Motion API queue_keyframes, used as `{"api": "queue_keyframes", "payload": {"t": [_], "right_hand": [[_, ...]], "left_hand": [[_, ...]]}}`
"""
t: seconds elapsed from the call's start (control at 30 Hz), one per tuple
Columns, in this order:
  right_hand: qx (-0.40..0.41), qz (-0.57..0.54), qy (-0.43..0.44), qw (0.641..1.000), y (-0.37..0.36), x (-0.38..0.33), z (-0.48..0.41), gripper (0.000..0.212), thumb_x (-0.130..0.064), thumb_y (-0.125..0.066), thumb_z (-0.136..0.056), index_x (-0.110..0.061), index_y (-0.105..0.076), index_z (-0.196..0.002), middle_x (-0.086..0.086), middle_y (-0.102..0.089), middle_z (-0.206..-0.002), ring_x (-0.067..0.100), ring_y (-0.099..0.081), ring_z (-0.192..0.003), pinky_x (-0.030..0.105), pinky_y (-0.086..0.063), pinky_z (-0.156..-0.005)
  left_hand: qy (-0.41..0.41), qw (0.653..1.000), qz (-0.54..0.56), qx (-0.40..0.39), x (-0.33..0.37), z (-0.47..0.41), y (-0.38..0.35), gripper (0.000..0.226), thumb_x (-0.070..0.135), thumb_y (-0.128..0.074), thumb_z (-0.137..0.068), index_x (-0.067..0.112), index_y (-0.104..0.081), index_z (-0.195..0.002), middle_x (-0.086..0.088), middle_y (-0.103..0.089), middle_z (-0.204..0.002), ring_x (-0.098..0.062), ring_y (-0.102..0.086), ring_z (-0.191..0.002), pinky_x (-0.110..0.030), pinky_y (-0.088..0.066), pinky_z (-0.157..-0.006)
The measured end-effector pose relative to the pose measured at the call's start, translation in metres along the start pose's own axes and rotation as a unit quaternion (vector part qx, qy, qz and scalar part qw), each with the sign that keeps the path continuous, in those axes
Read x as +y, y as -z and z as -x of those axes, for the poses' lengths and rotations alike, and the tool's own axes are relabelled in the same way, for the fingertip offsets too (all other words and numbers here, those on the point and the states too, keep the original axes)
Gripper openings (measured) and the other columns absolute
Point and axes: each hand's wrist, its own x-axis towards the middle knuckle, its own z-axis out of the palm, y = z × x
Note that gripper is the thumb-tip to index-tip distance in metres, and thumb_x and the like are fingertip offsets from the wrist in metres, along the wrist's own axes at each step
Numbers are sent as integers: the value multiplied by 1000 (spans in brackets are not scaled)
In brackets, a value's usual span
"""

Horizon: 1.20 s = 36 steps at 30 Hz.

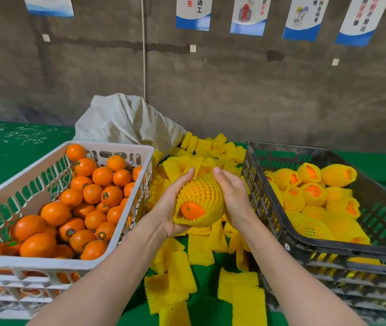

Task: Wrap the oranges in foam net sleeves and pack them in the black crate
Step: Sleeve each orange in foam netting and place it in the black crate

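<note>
Between the two crates I hold an orange [192,211] inside a yellow foam net sleeve [202,196]. My left hand [169,205] cups it from the left and below, fingers curled around it. Against its right side lies my right hand [233,198], fingers wrapped over the sleeve. The orange peeks out of the sleeve's near opening. The black crate [272,208] on the right holds several wrapped oranges [314,191]. A white crate [128,222] on the left is full of bare oranges [93,194].
Loose yellow foam sleeves [180,274] lie in a pile on the green table [10,149] between the crates and under my hands. A white woven sack [128,121] stands behind the pile. A grey wall with posters runs along the back.
</note>
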Motion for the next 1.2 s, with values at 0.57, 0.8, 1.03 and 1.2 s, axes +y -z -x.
{"api": "queue_keyframes", "payload": {"t": [0.57, 0.8, 1.03, 1.2], "right_hand": [[46, 8, -22, 999, 4, 5, 26, 28, -54, -33, -91, -44, -56, -103, -15, -54, -119, 0, -52, -109, 14, -50, -82], [-3, -7, -160, 987, 9, 5, 35, 62, -59, -29, -90, -27, -32, -143, 2, -41, -145, 20, -42, -130, 45, -36, -109], [-107, 45, -64, 991, 22, 4, 50, 127, -60, -84, -42, -37, -14, -145, -6, -26, -147, 15, -35, -133, 37, -37, -109], [-9, 155, 45, 987, 34, 10, 52, 90, -31, -86, -61, -35, -33, -133, -15, -43, -128, 12, -45, -121, 40, -46, -99]], "left_hand": [[-115, 964, -40, 238, -10, -15, -11, 43, 37, -43, -100, 4, -53, -124, -20, -65, -109, -32, -64, -89, -40, -53, -67], [-141, 921, -105, 347, -19, -11, -19, 45, 49, -53, -91, 6, -61, -87, -37, -56, -109, -46, -59, -103, -47, -53, -54], [-111, 934, 2, 340, -20, -21, -21, 55, 41, -62, -88, 0, -51, -124, -17, -60, -101, -31, -60, -79, -41, -52, -61], [-76, 958, 21, 277, -30, -34, -38, 47, 38, -56, -94, 7, -52, -129, -21, -60, -121, -38, -60, -105, -51, -51, -87]]}}
